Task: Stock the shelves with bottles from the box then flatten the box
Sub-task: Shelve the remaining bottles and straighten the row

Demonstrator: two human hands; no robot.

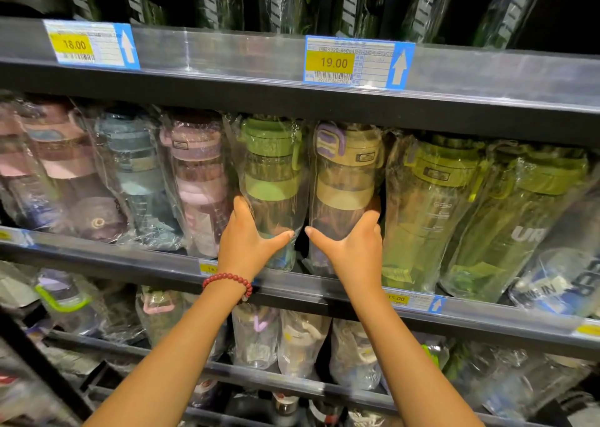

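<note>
Plastic-wrapped green-lidded bottle [271,179] and tan-lidded bottle [345,183], seemingly empty, held on shelf [292,283].

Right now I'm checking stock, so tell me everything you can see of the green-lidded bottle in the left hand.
The green-lidded bottle is clear, with a green lid, side loop and green band, sealed in a crinkled clear plastic bag. It stands upright on the middle shelf, between a pink bottle and a tan-lidded one. The left hand grips its lower body.

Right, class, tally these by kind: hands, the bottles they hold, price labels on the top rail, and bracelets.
Hands: 2 (left hand, right hand)
Bottles held: 2 (green-lidded bottle, tan-lidded bottle)
Top-rail price labels: 2 (18.00 label, 19.00 label)
Bracelets: 1 (red bead bracelet)
Total: 7
</note>
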